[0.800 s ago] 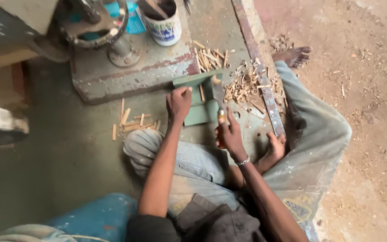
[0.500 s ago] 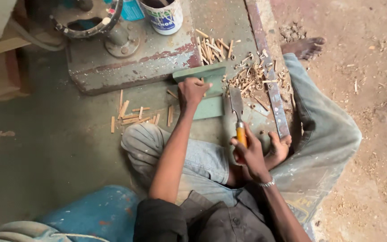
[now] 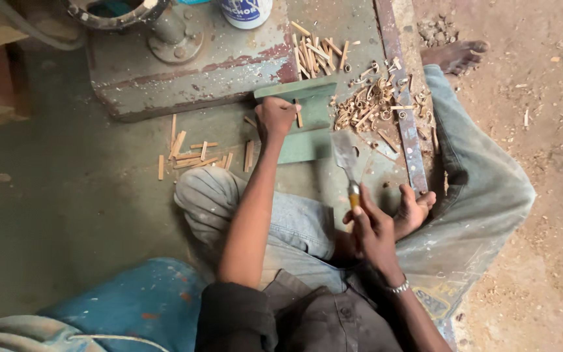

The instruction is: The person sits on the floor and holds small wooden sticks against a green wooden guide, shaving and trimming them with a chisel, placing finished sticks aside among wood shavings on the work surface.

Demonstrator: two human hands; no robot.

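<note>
Chisel (image 3: pixel 346 158) handle hidden in right hand (image 3: pixel 374 229); left hand (image 3: pixel 275 118) over stick (image 3: pixel 298 115).

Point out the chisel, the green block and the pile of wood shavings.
chisel (image 3: pixel 345 153), head view, on its flat blade.
green block (image 3: pixel 311 124), head view, on its top face.
pile of wood shavings (image 3: pixel 363 107), head view, middle of the heap.

A wide-bladed chisel (image 3: pixel 346 163) with a yellow handle points blade-first at the green wooden block (image 3: pixel 304 124); a thin stick (image 3: pixel 298 114) lies on that block.
</note>
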